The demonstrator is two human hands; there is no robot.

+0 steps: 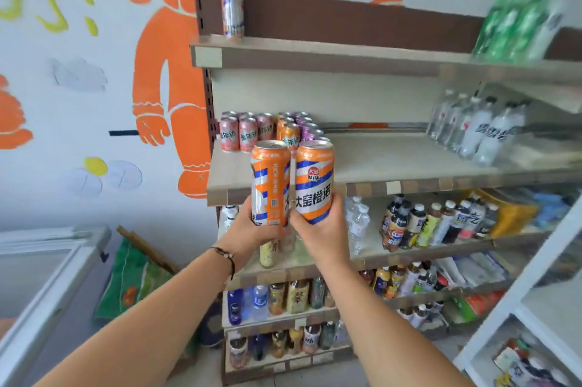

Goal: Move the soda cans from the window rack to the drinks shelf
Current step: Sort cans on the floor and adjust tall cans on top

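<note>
Two tall orange soda cans, one per hand: left hand [252, 233] clamped round the base of the left can [270, 180], right hand [324, 229] clamped round the right can [314, 178]. Both upright, just off the drinks shelf [393, 163] front edge, near its left corner. Best lifted over the lip, set down flat beside the orange cans [288, 133] already standing there, labels forward, without knocking the pink row [239, 133].

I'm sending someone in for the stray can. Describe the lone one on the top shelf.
Start at the brown-backed drinks shelf against the orange mural wall. On its top board, at the far left corner, stands one tall can, white with orange and blue print. Nothing stands beside it; the other cans sit one board lower.
</note>
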